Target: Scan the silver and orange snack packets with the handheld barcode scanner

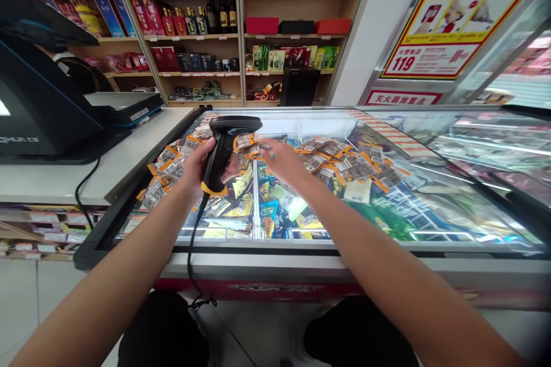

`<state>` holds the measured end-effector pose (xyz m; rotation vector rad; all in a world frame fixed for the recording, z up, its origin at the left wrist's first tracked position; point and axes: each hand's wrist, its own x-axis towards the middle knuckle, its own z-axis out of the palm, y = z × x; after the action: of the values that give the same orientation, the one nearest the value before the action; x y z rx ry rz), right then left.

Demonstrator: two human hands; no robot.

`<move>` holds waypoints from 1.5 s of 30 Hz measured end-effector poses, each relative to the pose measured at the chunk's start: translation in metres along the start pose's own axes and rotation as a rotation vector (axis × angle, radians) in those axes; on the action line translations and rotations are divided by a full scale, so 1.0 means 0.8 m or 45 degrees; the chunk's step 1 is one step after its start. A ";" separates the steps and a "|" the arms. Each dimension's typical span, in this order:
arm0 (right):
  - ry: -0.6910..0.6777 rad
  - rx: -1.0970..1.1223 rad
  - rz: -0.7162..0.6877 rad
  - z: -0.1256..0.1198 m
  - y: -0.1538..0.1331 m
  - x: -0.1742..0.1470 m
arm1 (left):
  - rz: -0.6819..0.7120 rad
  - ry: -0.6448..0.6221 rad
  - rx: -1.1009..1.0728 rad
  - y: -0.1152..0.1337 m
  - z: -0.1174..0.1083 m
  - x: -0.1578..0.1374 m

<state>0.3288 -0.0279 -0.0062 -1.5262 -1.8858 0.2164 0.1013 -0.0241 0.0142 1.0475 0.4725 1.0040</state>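
"What did you have in the left hand (196, 166)?"

"I had it wrapped firmly round the handle of a black scanner (215, 155), head uppermost, above the freezer (275, 261). Its cord (191, 246) hung down past the freezer's front edge."

"And the right hand (284, 161)?"

"I had that out over the freezer too, to the right of the scanner, its fingers partly bent. They were close to some small packets (247, 142) with orange edges. From my end I couldn't tell whether the fingertips had hold of one."

"Where did the packets lie?"

"Across the freezer's glass top, mostly in a left heap (172, 169) beyond the scanner hand and a right heap (359, 166) past the other. Through the glass I saw bagged food (269, 215) in blue and yellow, beside a white divider (257, 200)."

"What was around you?"

"On my left, a cash register (38, 80) stood on a pale worktop (124, 157). Stocked shelves (297, 8) faced me, and a red-and-yellow poster (430, 57) was to the right."
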 end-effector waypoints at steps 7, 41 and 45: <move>0.009 0.181 0.111 0.052 -0.003 0.007 | 0.024 -0.096 0.058 0.001 0.009 -0.001; 0.429 0.400 0.013 -0.045 0.035 0.000 | 0.142 -0.469 0.487 -0.003 0.002 -0.012; 0.425 0.385 0.049 -0.047 0.033 0.001 | 0.124 -0.461 0.480 -0.005 0.002 -0.012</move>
<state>0.3728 -0.0304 0.0083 -1.3027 -1.4882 0.2356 0.0995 -0.0338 0.0107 1.5691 0.3191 0.8005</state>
